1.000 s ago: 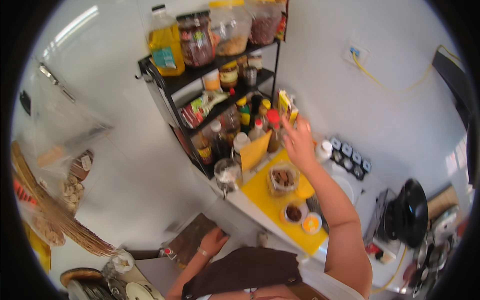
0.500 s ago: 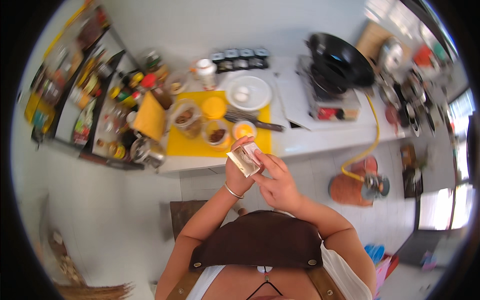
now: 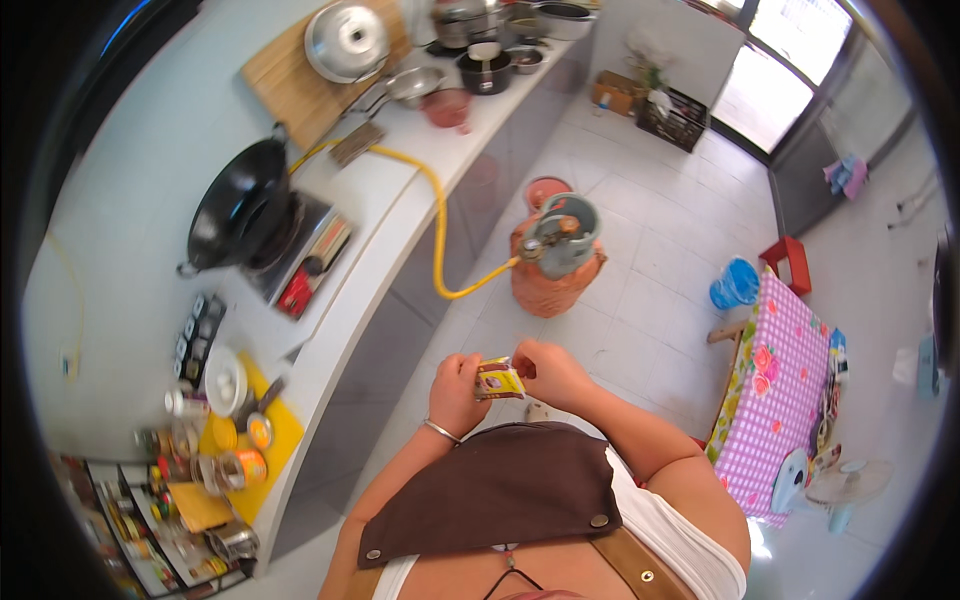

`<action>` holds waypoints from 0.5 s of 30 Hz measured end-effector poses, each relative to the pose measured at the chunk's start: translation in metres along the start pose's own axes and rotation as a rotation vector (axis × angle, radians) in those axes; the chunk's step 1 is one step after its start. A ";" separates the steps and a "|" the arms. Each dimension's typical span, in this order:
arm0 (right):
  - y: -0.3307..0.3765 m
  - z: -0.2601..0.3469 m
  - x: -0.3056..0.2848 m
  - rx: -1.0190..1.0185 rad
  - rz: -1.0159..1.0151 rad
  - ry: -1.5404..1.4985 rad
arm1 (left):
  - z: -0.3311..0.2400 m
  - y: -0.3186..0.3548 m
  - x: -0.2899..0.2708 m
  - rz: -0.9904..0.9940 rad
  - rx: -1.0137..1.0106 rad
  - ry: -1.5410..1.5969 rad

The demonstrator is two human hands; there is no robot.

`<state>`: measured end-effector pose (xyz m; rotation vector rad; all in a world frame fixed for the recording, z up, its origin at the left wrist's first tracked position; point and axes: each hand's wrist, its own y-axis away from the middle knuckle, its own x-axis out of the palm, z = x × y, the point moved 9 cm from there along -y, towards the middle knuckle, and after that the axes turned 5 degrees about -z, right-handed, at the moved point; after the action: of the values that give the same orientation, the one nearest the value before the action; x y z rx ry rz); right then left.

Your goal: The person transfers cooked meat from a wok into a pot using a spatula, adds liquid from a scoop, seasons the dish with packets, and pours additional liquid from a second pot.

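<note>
My left hand (image 3: 459,391) is closed round one end of a small yellow-and-brown packet (image 3: 499,380), in front of my brown apron (image 3: 490,490). The packet's printed yellow face shows now. At its other end my right hand (image 3: 552,374) has its fingers curled in, pinching at the packet's upper corner. The fingertips partly hide one another there, so whether a loose piece sits between them is not visible. Both hands are over the floor, beside the counter.
On the left runs a white counter (image 3: 345,345) with a black wok (image 3: 238,205) on a gas stove (image 3: 300,265), a yellow mat (image 3: 285,435) and a white plate (image 3: 226,372). A yellow hose (image 3: 440,230) leads to a gas cylinder (image 3: 568,245). At right stands a checked-cloth table (image 3: 765,400).
My body has turned to the right, so the counter now lies at left and the cylinder ahead. The packet came along, its yellow face now showing. My right hand's fingers have curled in.
</note>
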<state>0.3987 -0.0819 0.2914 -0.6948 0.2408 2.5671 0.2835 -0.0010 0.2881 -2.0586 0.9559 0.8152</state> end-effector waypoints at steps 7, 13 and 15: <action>0.011 -0.083 -0.155 0.122 -0.400 0.191 | -0.095 -0.125 0.102 0.146 0.329 0.047; -0.007 -0.130 -0.270 0.161 -0.718 0.266 | -0.134 -0.224 0.198 0.275 0.346 0.214; -0.009 -0.150 -0.318 0.233 -0.808 0.159 | -0.139 -0.257 0.233 0.329 0.311 0.321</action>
<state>0.7105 -0.2407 0.3257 -0.7193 0.2421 1.6910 0.6491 -0.0770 0.2710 -1.8132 1.5254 0.4605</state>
